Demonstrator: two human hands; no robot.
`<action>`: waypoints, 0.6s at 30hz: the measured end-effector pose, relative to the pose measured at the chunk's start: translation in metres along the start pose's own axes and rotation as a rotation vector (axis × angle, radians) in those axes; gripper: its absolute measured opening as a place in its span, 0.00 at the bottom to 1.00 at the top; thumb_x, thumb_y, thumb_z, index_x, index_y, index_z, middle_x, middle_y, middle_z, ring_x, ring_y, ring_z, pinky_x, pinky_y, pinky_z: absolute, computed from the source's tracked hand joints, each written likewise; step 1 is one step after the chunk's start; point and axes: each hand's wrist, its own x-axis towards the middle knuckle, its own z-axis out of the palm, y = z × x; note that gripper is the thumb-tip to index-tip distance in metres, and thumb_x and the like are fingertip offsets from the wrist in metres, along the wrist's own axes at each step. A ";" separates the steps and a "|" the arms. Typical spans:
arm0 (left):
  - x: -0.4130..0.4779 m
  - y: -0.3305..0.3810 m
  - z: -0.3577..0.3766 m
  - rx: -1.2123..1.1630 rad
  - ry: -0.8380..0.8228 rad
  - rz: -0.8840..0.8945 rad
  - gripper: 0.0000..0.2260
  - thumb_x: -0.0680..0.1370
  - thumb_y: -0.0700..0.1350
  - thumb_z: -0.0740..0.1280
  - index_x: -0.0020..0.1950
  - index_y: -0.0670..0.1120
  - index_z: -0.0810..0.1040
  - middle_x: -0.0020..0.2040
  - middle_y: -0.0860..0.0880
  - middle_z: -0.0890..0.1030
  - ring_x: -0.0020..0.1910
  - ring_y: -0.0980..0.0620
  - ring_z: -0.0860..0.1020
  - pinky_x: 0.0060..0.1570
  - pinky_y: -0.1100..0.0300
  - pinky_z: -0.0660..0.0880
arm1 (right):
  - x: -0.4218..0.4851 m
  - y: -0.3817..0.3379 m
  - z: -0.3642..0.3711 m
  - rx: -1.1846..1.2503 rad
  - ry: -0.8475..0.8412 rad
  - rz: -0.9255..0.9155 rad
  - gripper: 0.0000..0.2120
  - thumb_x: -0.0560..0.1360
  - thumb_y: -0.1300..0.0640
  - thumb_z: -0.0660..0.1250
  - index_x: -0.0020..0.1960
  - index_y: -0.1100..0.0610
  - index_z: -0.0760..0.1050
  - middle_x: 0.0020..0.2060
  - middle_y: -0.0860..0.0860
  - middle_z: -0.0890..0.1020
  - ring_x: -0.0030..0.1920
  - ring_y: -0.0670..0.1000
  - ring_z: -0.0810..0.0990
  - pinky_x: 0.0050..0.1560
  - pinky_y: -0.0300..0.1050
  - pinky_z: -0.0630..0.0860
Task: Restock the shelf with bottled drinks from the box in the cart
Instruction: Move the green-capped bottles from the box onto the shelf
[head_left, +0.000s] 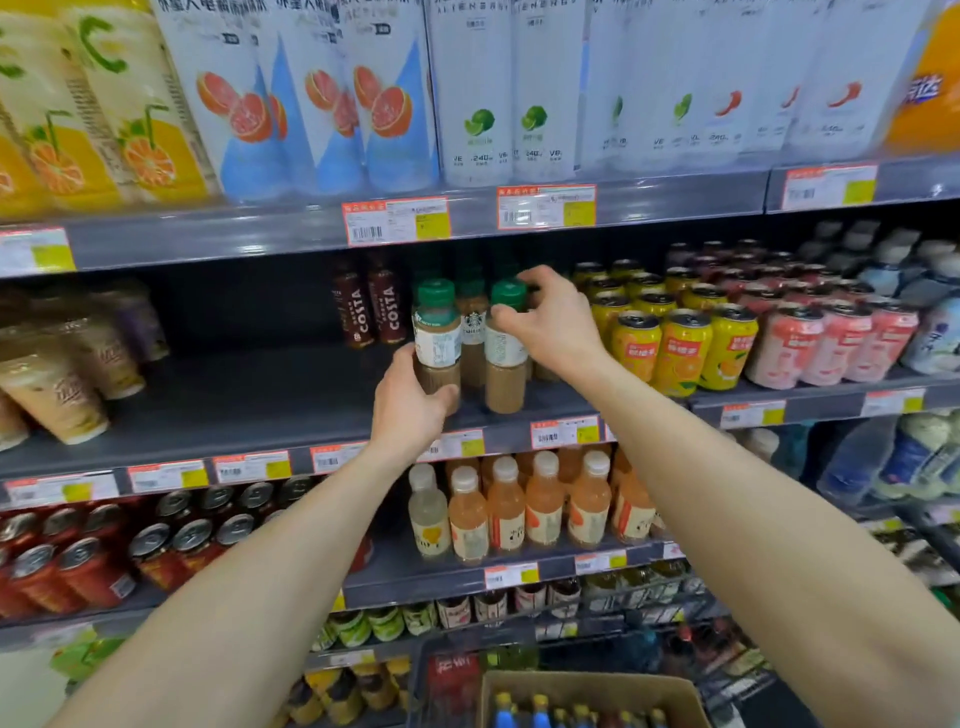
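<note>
Curled around the brown lower half of a green-capped clear plastic bottle of milky coffee (437, 332), the left hand (410, 402) grips it from the left, thumb across the front low down. The bottle is upright at the front of the grey metal middle shelf (249, 415). Its base is hidden by the hand, so whether it rests on the shelf cannot be told.

The right hand (553, 325) pinches a second green-capped coffee bottle (505, 358) at its cap and neck, thumb on the near side and fingers arched over the top. That bottle stands upright on the shelf just beside the first, to its right, with its base near the front edge. A third bottle of the same kind (474, 322), bearing a round green logo, stands between and behind them.

To the left, two dark brown bottles lettered COSTA (371, 312) stand farther back. To the right are rows of yellow cans printed with orange fruit (685, 353), then pink cans (831, 348).

At the bottom edge of view, below the arms, an open brown cardboard box (623, 693) holds small bottles with blue and yellow caps (519, 709). Dark wire cart framing (737, 675), blurred, shows around it.
</note>
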 end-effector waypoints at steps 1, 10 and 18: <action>0.005 -0.003 0.003 0.005 0.000 -0.019 0.28 0.70 0.48 0.74 0.68 0.54 0.69 0.50 0.62 0.75 0.47 0.63 0.74 0.44 0.66 0.68 | 0.003 0.002 0.008 0.012 -0.003 -0.007 0.28 0.68 0.44 0.72 0.65 0.53 0.74 0.52 0.47 0.82 0.48 0.46 0.80 0.43 0.36 0.77; 0.021 -0.038 0.022 0.041 0.045 -0.111 0.22 0.71 0.49 0.76 0.60 0.55 0.69 0.51 0.57 0.78 0.51 0.54 0.77 0.47 0.60 0.71 | 0.025 0.025 0.046 0.048 -0.104 0.041 0.28 0.70 0.46 0.70 0.68 0.52 0.73 0.52 0.49 0.84 0.51 0.49 0.81 0.45 0.42 0.76; 0.021 -0.042 0.026 0.043 0.067 -0.067 0.25 0.72 0.49 0.76 0.65 0.52 0.69 0.54 0.56 0.76 0.53 0.56 0.74 0.50 0.60 0.70 | 0.016 0.030 0.054 0.116 -0.104 0.041 0.28 0.74 0.44 0.68 0.72 0.49 0.67 0.60 0.50 0.81 0.59 0.51 0.79 0.57 0.49 0.77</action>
